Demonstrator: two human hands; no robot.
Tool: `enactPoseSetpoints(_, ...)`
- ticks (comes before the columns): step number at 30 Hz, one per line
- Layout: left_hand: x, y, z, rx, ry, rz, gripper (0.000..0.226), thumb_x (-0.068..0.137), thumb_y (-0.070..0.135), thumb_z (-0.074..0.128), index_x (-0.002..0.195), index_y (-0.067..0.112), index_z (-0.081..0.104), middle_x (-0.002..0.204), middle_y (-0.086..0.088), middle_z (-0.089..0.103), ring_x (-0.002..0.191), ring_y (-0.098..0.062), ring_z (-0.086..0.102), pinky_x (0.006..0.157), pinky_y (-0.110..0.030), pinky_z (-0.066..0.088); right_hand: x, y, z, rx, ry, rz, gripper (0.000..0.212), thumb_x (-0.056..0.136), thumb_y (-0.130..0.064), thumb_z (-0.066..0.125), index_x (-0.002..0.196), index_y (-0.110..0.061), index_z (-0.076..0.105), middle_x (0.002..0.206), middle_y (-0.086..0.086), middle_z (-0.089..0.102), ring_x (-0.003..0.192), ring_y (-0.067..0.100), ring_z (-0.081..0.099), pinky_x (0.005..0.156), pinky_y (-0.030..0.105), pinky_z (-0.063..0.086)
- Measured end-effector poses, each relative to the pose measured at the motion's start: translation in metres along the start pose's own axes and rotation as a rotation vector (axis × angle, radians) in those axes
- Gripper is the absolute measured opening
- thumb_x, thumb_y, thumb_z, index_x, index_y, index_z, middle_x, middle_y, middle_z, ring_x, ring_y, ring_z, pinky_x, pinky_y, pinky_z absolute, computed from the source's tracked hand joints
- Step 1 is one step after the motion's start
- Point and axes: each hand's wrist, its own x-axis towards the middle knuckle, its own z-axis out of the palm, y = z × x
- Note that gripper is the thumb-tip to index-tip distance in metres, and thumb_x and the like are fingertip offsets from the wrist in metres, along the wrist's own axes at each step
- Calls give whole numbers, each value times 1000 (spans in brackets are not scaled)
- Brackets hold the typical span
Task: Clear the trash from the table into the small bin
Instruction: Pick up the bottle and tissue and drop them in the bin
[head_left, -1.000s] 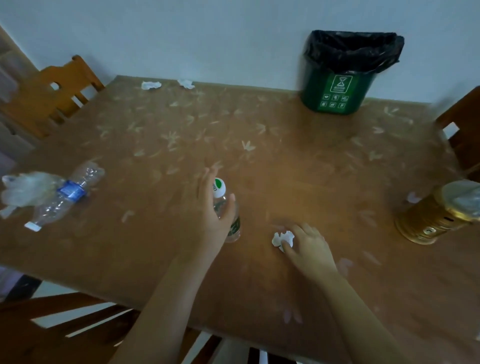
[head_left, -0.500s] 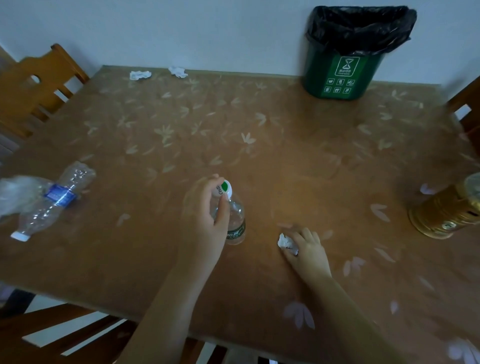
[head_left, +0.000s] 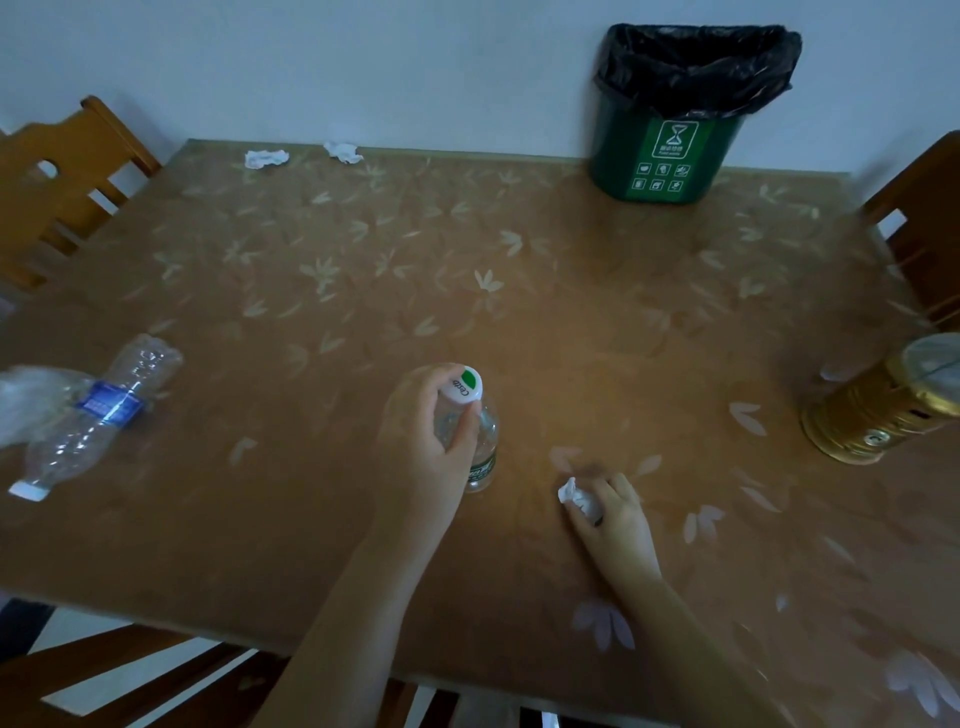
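Left hand wrapped round upright bottle near table centre. Right hand pinching tissue wad. Bin at far edge.

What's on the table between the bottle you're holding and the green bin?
Nothing. In the head view, only bare flower-patterned table lies between the upright bottle in the left hand and the green bin.

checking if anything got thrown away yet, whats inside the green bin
The bin holds a black liner, crumpled and folded over the rim. From this angle the liner's folds hide the bottom, so I cannot tell whether any trash lies inside.
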Motion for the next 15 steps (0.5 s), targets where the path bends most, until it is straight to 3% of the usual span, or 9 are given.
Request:
enactPoseSetpoints(5,-5,10,-7,-33,11,-5,29,77,4,69,104,10,62,102,12,56,98,15,46,82,-14,42,-8,-15,-18,55,37,16,14,80,-16,68,94,-15,65,83,-15,46,82,14,51,67,13,35)
enactPoseSetpoints(9,-14,23,-19,-99,-38,-54,28,79,8,67,105,17,61,101,21,55,98,9,49,83,-11,41,-19,-39,-39,118,75,-3,15,82,-17,67,97,-19,64,87,-8,52,84,13,53,69,14,37)
enactPoseSetpoints(12,-25,33,-30,-151,-63,-42,25,80,9,66,104,16,61,100,15,58,97,4,51,82,-9,39,-33,-62,-58,167,127,-61,19,84,-20,65,82,-36,55,79,-11,50,77,4,52,65,7,36)
enactPoseSetpoints(15,-37,46,-42,-235,-109,-56,27,80,14,65,105,22,59,103,19,57,96,6,50,82,-7,37,-51,-82,-79,205,174,-96,23,81,-14,67,87,-33,56,81,-11,53,79,0,51,65,6,36)
